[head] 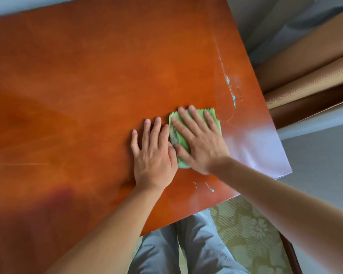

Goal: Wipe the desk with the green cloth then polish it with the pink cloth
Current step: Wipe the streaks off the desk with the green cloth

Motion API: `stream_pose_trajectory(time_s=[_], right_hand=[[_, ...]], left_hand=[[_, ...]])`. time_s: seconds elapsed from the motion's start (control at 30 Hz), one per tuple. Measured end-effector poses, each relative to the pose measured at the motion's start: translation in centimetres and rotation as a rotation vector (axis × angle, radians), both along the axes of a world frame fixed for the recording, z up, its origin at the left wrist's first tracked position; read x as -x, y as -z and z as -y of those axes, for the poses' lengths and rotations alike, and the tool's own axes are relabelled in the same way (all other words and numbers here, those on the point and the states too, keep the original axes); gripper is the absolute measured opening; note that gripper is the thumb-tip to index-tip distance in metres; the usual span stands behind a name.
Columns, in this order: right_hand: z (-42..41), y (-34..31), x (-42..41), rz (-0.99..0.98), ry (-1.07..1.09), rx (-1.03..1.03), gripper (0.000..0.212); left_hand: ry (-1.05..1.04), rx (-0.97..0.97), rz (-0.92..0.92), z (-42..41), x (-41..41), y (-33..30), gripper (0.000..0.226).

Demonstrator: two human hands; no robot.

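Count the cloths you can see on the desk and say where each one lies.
1. The green cloth lies flat on the desk near its right edge, pressed under the right hand, with the left hand beside it. No pink cloth is in view.

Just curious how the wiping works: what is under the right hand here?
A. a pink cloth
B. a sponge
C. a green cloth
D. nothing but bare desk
C: the right hand lies flat on the green cloth, pressing it to the orange-brown desk, while the left hand rests beside it.
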State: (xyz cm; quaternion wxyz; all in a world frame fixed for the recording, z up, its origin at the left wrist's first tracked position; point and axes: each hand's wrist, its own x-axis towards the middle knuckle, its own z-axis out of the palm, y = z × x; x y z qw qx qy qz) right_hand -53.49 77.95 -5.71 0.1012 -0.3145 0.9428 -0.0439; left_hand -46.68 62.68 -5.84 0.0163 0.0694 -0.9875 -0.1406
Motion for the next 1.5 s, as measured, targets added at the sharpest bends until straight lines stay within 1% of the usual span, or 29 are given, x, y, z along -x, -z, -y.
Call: stream_pose_trajectory(time_s=[0.07, 0.13, 0.27, 0.4, 0.6, 0.7, 0.9, 1.0, 1.13, 1.3, 1.5], right_hand=[[1.1, -0.1, 3.3, -0.017, 0.129, 0.017, 0.07], [2.3, -0.3, 6.1, -0.025, 0.207, -0.006, 0.07], [3.0, -0.1, 7.7, -0.031, 0.204, -0.011, 0.07], [2.4, 0.0, 4.6, -0.04, 0.239, 0.032, 0.068], [0.5, 0.3, -8.6, -0.027, 0.223, 0.084, 0.065], [0.8, 0.4, -12.3, -0.037, 0.216, 0.061, 0.065], [1.0, 0.1, -12.7, -0.015, 0.213, 0.045, 0.068], [0.8, 0.2, -12.7, -0.016, 0.215, 0.071, 0.068], [0.6, 0.2, -12.6, -0.013, 0.159, 0.067, 0.071], [-1.3, 0.3, -12.1, -0.003, 0.074, 0.069, 0.073], [-5.7, 0.9, -10.8, -0.04, 0.094, 0.138, 0.073]], left_hand=[[0.0, 0.006, -0.002, 0.0, 0.0, 0.1, 0.051], [-0.012, 0.017, -0.005, 0.0, 0.0, 0.1, 0.049], [-0.087, -0.064, -0.043, 0.0, 0.3, 0.1, 0.045], [-0.083, -0.094, -0.062, -0.1, 0.1, 0.1, 0.045], [-0.078, -0.124, -0.048, 0.1, 0.1, -0.1, 0.047], [-0.073, -0.122, -0.036, 0.1, -0.1, -0.2, 0.045], [-0.05, -0.083, -0.006, 0.1, -0.1, -0.2, 0.047], [-0.05, -0.064, -0.004, -0.2, -0.2, -0.2, 0.047], [-0.048, -0.048, -0.008, 0.1, -0.2, 0.0, 0.049], [-0.048, -0.019, -0.014, -0.1, -0.3, 0.1, 0.048], [-0.053, 0.035, -0.006, -0.3, -0.2, 0.2, 0.048]])
